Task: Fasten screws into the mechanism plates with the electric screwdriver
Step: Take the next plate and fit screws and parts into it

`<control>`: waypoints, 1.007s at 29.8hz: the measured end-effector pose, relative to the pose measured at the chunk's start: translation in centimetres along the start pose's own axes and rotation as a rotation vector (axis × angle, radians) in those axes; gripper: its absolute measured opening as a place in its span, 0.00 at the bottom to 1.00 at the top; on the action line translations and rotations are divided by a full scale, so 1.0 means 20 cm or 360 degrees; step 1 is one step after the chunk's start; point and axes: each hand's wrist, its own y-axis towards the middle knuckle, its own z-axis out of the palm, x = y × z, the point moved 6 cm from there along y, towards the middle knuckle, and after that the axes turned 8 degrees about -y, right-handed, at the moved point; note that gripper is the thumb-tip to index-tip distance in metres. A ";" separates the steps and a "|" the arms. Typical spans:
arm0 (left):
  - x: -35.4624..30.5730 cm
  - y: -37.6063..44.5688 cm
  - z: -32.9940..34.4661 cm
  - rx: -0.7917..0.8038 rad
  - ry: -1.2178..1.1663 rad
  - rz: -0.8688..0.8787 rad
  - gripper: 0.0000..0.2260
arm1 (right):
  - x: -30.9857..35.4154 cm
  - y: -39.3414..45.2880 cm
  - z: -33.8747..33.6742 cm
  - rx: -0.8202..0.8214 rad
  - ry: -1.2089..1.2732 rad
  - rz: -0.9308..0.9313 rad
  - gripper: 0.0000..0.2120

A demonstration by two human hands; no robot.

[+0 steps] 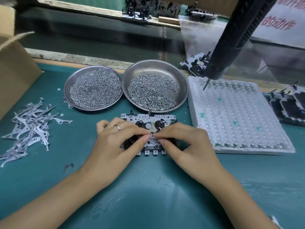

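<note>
Directly under both hands lies the mechanism plate (pixel 149 128) on the teal bench (pixel 148 187). The left hand (pixel 115 144), with a ring (pixel 117 127) on one finger, and the right hand (pixel 184 144) meet fingertip to fingertip over the plate's middle, each pinching at a small part there; what that part is I cannot tell. Just beyond the hands sit two round metal dishes: the left dish (pixel 69 83) and the right dish (pixel 182 83), each heaped with small silver screws (pixel 148 93). Above and to the right of the right hand hangs the black electric screwdriver (pixel 231 38), tilted, its bit over the far edge of a clear plastic tray (pixel 239 119) that lies just beside the right hand. Further mechanism plates (pixel 194 63) stand beyond that tray. Well out from the left hand lies a heap of thin metal levers (pixel 28 126), with a cardboard box (pixel 14 70) behind it. Red writing on a white sheet (pixel 279 19) at the far right appears mirrored and blurred; I cannot read it.
</note>
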 end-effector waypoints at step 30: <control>0.00 0.04 -0.02 0.0105 -0.0164 -0.0140 0.14 | 0.05 -0.12 0.10 -0.0295 -0.0701 -0.0263 0.03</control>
